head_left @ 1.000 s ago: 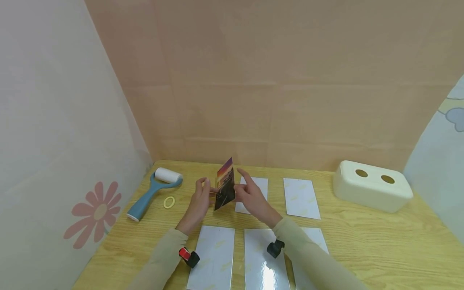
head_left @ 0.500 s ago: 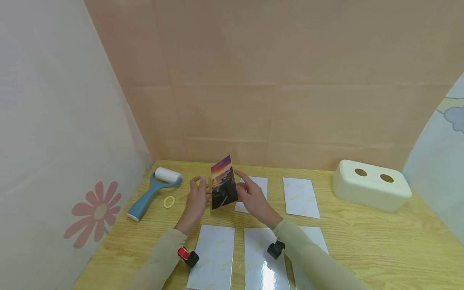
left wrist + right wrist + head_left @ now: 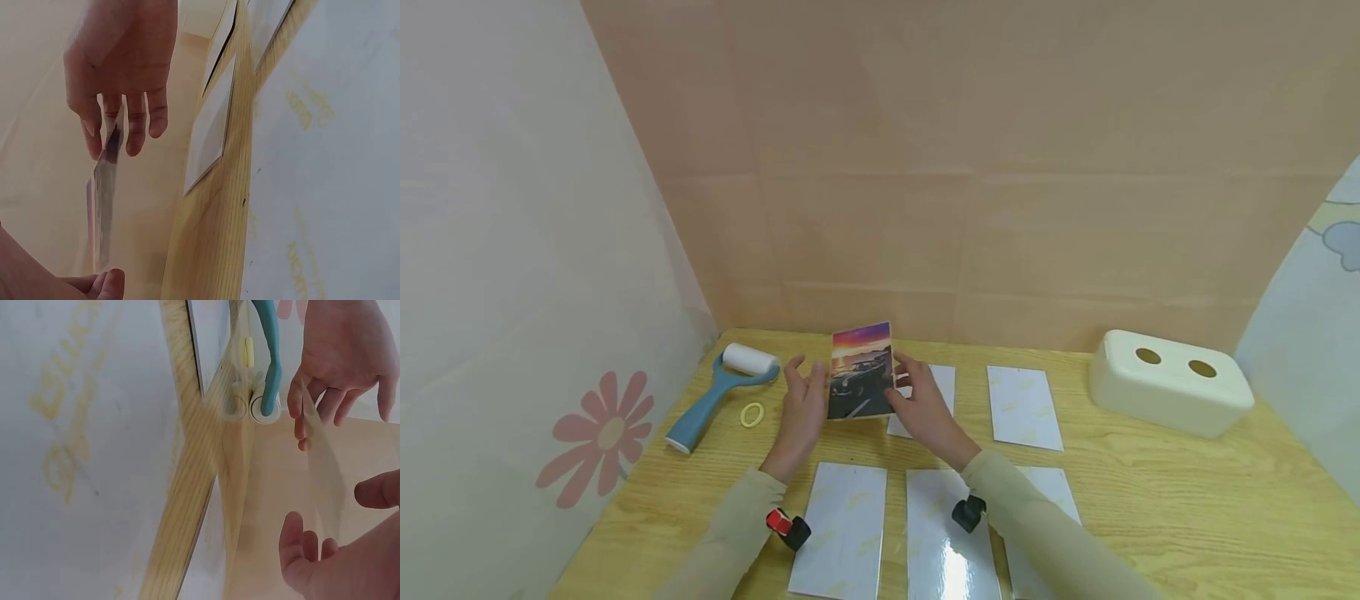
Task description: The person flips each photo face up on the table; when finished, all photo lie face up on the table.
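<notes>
A printed photo card (image 3: 861,375) with a sunset, a dark car and a road stands tilted above the table, its picture facing the head camera. My right hand (image 3: 925,408) pinches its right edge, thumb in front and fingers behind. My left hand (image 3: 802,412) is at the card's left edge, fingers loosely extended and the thumb raised apart from it. In the right wrist view the card (image 3: 325,469) appears thin and blurred between both hands, with the left fingertips (image 3: 300,428) touching its far edge.
White cards (image 3: 1024,408) lie in two rows on the wooden table (image 3: 1157,500). At left are a blue-handled lint roller (image 3: 703,412) and a yellow ring (image 3: 752,415). A cream box with two holes (image 3: 1168,392) stands at right. A beige wall rises behind.
The photo card has turned from nearly edge-on to facing the head camera. My left hand has shifted slightly left with its fingers more spread; my right hand stays on the card's edge.
</notes>
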The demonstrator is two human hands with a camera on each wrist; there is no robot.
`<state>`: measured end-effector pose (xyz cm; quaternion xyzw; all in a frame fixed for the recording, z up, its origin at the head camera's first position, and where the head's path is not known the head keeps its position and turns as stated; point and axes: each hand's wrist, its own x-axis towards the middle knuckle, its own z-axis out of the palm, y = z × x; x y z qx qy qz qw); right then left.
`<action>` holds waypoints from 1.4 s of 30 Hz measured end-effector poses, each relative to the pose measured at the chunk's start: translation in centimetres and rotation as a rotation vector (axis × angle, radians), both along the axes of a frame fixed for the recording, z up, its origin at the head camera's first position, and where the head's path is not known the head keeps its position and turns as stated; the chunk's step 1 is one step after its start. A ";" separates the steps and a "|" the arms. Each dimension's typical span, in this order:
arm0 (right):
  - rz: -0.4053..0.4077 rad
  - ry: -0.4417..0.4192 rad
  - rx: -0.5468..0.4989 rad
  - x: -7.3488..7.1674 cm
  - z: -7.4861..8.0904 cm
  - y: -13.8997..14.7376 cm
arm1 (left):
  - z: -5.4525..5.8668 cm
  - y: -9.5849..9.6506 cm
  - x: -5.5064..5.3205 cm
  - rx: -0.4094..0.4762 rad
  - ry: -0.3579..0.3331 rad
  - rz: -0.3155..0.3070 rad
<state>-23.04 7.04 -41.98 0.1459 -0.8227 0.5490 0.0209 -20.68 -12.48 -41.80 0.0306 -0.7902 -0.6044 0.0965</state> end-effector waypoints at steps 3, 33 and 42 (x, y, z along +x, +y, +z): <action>0.000 0.002 0.023 -0.1 -0.2 -0.1 | 0.1 0.0 0.1 0.010 -0.006 -0.013; -0.012 -0.168 0.328 -1.4 -1.6 -2.7 | -2.1 -0.9 -1.4 -0.295 -0.133 -0.082; 0.011 -0.158 0.403 -1.6 -1.7 -2.8 | -2.1 -1.2 -1.3 -0.485 -0.110 -0.181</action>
